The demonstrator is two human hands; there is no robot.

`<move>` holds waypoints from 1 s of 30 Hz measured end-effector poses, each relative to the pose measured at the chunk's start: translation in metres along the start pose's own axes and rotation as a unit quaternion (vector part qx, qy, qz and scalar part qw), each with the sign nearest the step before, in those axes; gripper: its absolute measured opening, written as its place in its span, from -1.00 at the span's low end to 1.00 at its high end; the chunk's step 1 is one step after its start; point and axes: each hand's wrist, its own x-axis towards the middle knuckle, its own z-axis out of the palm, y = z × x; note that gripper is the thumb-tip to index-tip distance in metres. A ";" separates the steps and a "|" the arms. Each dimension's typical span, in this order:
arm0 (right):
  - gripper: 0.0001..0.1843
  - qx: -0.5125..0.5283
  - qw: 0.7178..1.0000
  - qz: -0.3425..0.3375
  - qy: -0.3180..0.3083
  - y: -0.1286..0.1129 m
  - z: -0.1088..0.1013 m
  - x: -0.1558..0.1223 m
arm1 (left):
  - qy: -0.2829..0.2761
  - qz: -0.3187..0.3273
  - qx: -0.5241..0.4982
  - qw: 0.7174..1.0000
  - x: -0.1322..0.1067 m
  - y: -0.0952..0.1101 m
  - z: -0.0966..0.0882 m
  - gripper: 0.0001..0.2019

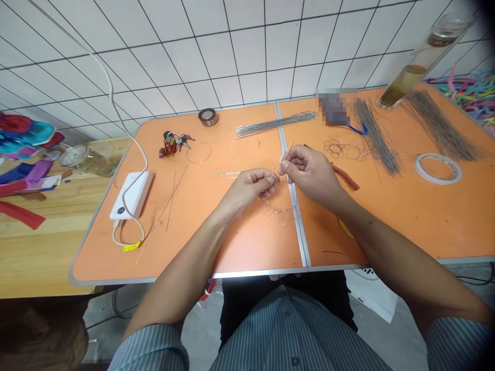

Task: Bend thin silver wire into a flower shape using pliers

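A thin wire ring with several small loops (284, 210) hangs below my hands, above the middle seam of the orange table. My left hand (255, 188) pinches the ring's upper left part between thumb and forefinger. Close beside it, my right hand (307, 167) has its thumb and fingertips closed on a thin wire (290, 149) whose end sticks up. Where the wire meets the ring is too small to make out. Pliers with a red handle (346, 176) lie partly hidden under my right hand and forearm.
On the orange table (240, 247) lie bundled wires (274, 124), finished-looking wire loops (346, 149), a tape roll (208, 117), a white tape ring (438, 168), keys (178, 141) and a white power bank (132, 196) with cable. A glass bottle (410, 77) stands back right, beside more wire (441, 123).
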 end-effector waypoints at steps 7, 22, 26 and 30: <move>-0.93 -0.032 0.999 0.010 -0.001 0.008 -0.002 0.001 | -0.012 -0.035 -0.089 0.995 0.002 -0.002 -0.006 -0.86; -0.85 -0.029 0.999 0.036 -0.021 0.017 -0.004 0.007 | 0.034 -0.011 -0.103 0.994 0.006 -0.004 -0.007 -0.77; -0.81 -0.008 1.000 0.017 -0.010 0.016 -0.006 0.008 | 0.022 -0.018 -0.098 0.995 0.007 -0.005 -0.009 -0.73; -0.85 0.001 1.000 0.010 -0.008 0.017 -0.005 0.008 | 0.011 -0.003 -0.068 0.998 0.006 -0.006 -0.009 -0.74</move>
